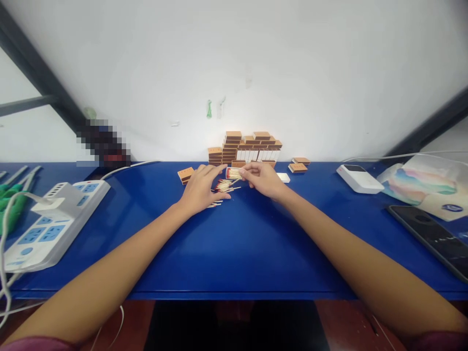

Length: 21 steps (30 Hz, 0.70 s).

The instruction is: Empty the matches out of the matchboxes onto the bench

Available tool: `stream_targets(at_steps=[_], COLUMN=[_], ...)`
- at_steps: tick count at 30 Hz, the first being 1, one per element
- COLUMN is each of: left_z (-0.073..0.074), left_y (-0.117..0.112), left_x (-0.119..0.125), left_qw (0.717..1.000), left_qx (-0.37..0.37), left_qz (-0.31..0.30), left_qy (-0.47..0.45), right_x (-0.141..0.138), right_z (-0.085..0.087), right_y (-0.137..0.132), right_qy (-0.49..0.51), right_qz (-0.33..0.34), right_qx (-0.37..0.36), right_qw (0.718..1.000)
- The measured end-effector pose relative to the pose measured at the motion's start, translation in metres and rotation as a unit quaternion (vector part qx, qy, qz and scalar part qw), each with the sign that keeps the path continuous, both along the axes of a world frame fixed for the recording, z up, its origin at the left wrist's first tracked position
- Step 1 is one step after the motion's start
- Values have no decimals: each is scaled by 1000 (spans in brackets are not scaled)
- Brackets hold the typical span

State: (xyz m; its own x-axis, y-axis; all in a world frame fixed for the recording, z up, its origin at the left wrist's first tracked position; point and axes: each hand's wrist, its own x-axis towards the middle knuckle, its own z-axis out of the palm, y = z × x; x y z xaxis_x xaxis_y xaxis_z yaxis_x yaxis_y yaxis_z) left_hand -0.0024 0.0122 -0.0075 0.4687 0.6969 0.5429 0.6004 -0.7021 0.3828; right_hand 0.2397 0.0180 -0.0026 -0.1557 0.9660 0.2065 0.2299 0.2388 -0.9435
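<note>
My left hand (203, 189) is open, its thumb and fingers apart around loose red-tipped matches (224, 185) on the blue table. Its index fingertip is close to the left end of a matchbox tray (228, 168) filled with matches. My right hand (262, 178) is closed in a pinch at the tray's right end, with match ends at its thumb and fingertips. How many it grips is hidden. An orange matchbox (185, 175) lies left of my left hand. Beside my right hand is a white tray-like piece (283, 178).
Stacked matchboxes (233, 146) stand against the wall, with two more matchboxes (298, 167) to the right. A power strip (54, 229) and cables are at left. On the right are a white device (359, 179), a plastic packet (420, 180) and a phone (431, 239).
</note>
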Motion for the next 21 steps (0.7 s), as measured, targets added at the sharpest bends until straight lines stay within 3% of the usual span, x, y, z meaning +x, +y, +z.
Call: stream_targets(at_steps=[3, 6, 14, 21], left_z=[-2, -4, -1, -4], left_y=[1, 4, 4, 6], left_x=[-1, -3, -5, -6], left_qw=[999, 999, 998, 996], left_qx=[15, 36, 42, 60], left_qz=[1, 12, 20, 13], left_qy=[29, 37, 51, 63], right_x=[-5, -15, -13, -16], right_z=[-5, -9, -7, -12], right_y=[1, -3, -12, -12], right_qy=[-5, -50, -191, -239], right_qz=[-4, 4, 8, -48], right_qx=[12, 72, 216, 284], right_qw=[1000, 996, 957, 927])
